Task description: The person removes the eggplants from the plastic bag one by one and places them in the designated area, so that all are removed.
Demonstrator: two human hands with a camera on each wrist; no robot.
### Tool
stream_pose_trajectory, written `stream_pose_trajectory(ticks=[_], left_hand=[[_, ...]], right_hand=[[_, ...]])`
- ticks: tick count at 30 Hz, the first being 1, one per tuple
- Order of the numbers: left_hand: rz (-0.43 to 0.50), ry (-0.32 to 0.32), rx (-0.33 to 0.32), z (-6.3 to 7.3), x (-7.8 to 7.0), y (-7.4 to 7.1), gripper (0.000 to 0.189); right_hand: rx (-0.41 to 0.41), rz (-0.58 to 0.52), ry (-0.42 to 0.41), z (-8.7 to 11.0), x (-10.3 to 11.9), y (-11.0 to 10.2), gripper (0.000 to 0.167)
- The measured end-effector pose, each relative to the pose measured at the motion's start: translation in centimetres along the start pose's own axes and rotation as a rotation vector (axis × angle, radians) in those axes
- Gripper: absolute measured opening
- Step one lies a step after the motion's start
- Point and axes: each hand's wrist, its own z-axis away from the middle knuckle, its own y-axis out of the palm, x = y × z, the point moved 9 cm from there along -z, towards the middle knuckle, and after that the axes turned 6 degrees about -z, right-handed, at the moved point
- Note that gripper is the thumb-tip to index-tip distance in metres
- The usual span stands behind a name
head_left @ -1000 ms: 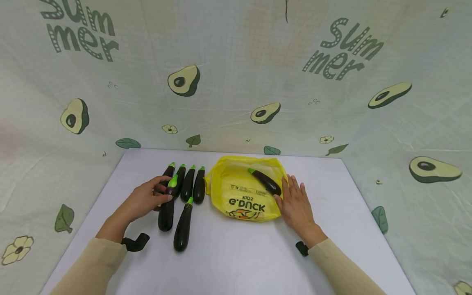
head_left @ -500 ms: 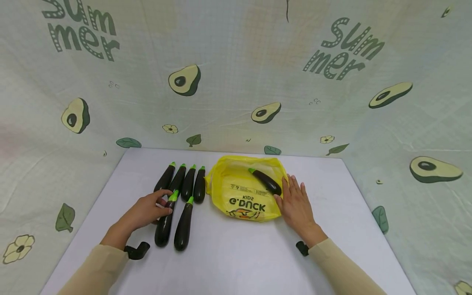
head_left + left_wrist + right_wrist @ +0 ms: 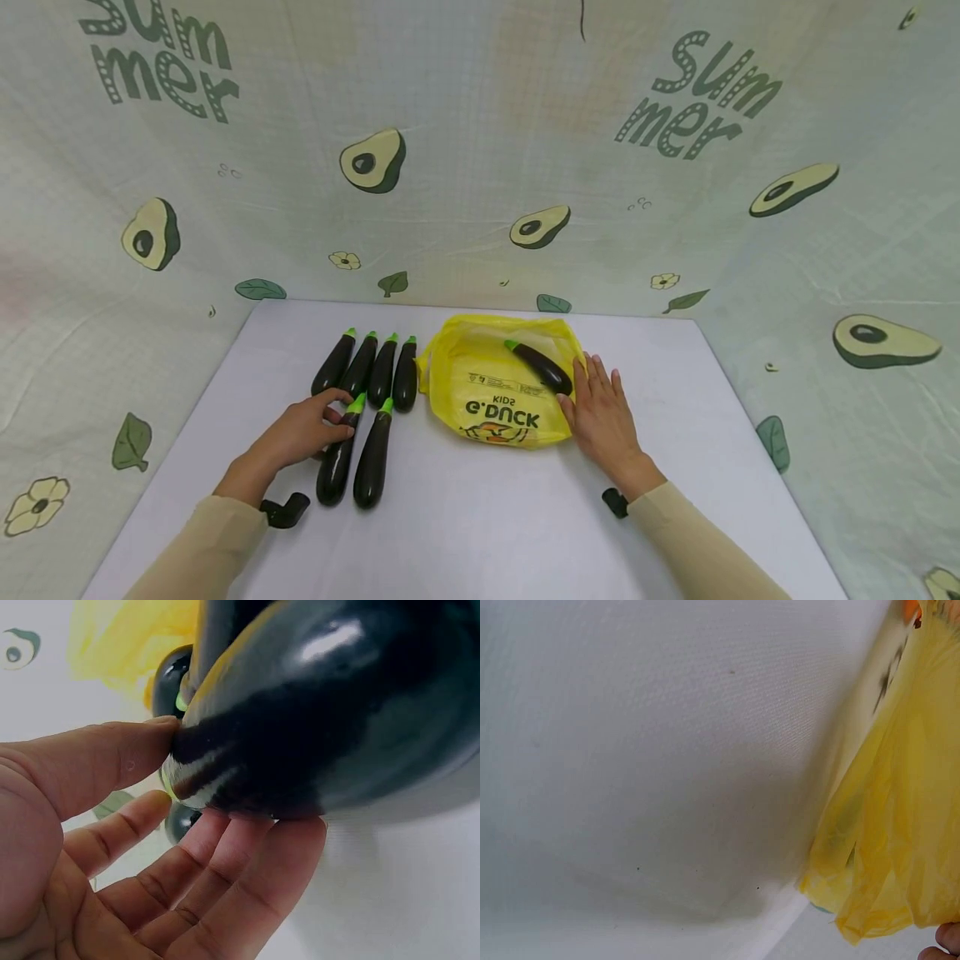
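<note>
My left hand holds an eggplant near its green stem end, at the left of the table. In the left wrist view the thumb presses one side of this eggplant and the fingertips bear on the other. Another eggplant lies just right of it. My right hand rests, fingers straight, at the right edge of a yellow plastic bag with upside-down print. One eggplant lies slantwise on the bag, beside the right hand. Bag folds fill the right wrist view's right side.
Several more eggplants lie side by side in a row behind the held one, stems away from me. All stands on a white table. A hanging cloth with avocado print rises behind and at both sides.
My left hand has drawn its eggplant toward me, away from the back row, and placed it beside the other front eggplant. The right hand and the bag stay where they were.
</note>
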Motion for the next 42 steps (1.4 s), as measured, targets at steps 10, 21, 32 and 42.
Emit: stream_pose_trajectory(ticks=[10, 21, 32, 42], left_hand=[[-0.005, -0.018, -0.01, -0.5, 0.6, 0.3, 0.047], [-0.023, -0.019, -0.028, -0.3, 0.7, 0.3, 0.044], [-0.065, -0.023, -0.05, -0.5, 0.8, 0.1, 0.041], [-0.094, 0.015, -0.081, -0.3, 0.4, -0.7, 0.043]], right_hand=[[0.01, -0.001, 0.012, -0.2, 0.1, 0.0, 0.073], [0.017, -0.003, 0.021, -0.1, 0.0, 0.1, 0.073], [0.018, 0.001, 0.02, 0.0, 0.1, 0.1, 0.073], [0.01, 0.003, 0.014, 0.1, 0.1, 0.0, 0.073]])
